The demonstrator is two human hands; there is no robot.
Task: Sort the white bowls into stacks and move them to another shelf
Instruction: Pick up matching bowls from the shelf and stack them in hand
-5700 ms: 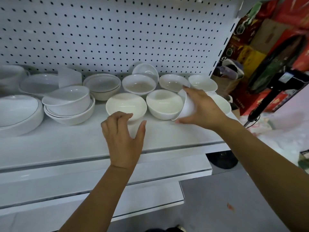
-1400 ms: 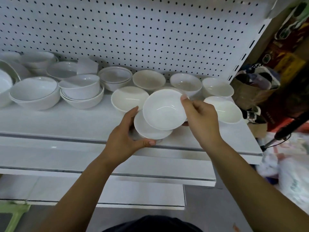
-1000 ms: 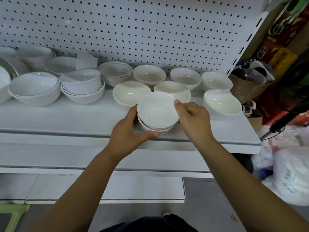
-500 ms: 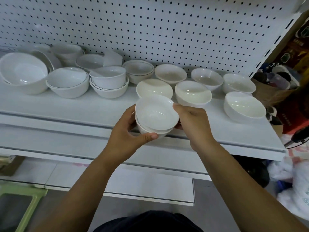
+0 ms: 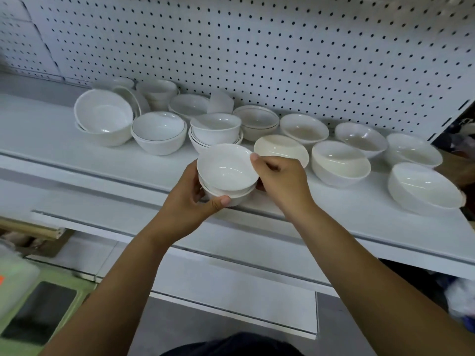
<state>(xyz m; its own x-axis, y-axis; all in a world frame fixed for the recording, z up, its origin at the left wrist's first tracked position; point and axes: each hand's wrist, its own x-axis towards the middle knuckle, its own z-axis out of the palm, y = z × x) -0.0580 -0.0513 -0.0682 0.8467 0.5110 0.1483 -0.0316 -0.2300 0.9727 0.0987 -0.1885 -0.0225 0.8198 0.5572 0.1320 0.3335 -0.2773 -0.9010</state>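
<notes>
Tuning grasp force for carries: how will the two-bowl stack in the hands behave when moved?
Likely rigid and breakable: the two-bowl stack looks like glossy glazed ceramic. Probably slippery, given the sheen; the left hand grips its side while the right hand pinches the rim. The top bowl sits visibly off-centre, so it may shift if tilted.

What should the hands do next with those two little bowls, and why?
Probably let the top bowl settle level into the lower bowl. It looks nested but slightly skewed, the right hand pinches its rim, and the left hand cups the lower bowl.
</notes>
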